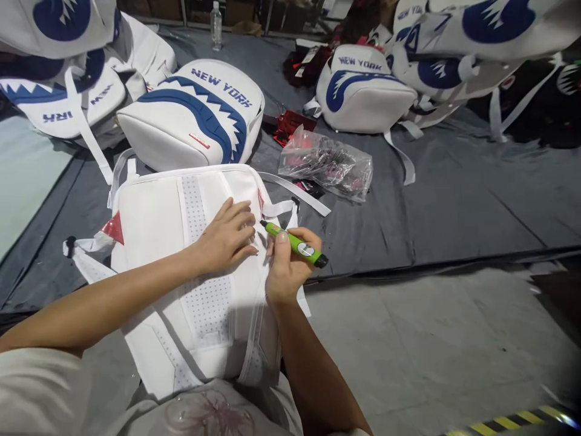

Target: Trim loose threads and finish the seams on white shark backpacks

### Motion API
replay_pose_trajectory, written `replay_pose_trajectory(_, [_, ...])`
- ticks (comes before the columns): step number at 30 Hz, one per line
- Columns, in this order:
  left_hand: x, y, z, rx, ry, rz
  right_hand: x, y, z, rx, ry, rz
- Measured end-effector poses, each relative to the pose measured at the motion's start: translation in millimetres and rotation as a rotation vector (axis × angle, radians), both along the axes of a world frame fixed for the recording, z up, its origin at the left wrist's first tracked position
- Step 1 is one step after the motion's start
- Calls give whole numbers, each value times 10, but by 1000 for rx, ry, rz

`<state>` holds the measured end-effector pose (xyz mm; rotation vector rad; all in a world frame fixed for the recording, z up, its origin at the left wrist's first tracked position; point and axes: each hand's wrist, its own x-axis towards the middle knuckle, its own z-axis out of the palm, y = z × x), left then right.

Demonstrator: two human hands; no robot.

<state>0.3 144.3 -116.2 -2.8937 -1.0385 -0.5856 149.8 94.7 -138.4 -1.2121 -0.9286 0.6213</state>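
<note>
A white backpack [149, 212] lies with its strap side up at the table's edge, leaning toward my body. My left hand [227, 236] rests flat on its back panel, fingers spread a little and holding nothing. In my right hand [290, 260] is a green marker [295, 243] with black ends, gripped between thumb and fingers. Its tip points left at the backpack's right side seam, close to a white strap [279, 209]; whether it touches is unclear. A red patch [113, 229] shows at the bag's left side.
Beyond it sits another white backpack [195, 115] with blue trim and "NEW YORK" lettering. More bags are piled at the left [63, 85] and right [363, 91]. A clear plastic bag [327, 160], red tags [293, 126] and a bottle [216, 27] stand or lie on the dark tabletop [454, 200].
</note>
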Motion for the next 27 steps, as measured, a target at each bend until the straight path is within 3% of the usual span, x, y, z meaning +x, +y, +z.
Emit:
replay_pose_trajectory(4, [-122,-3,-90,33,-5,-16,105,-64,-72,-35,12,139])
replay_pose_trajectory(10, [-175,-125,-228,144,-165,-72,203,-194,124,-250,-120,36])
replay_pose_trajectory(16, [-127,-132,-215,137,-73,-18,228,-94,244,-462,-88,301])
replay_pose_trajectory(21, [-118,-153,-316,200,-252,-27,184,-54,179,-381,-352,216])
replay_pose_trajectory(27, [-125,-135,-392,255,-259,-17,134,-53,58,-284,-522,165])
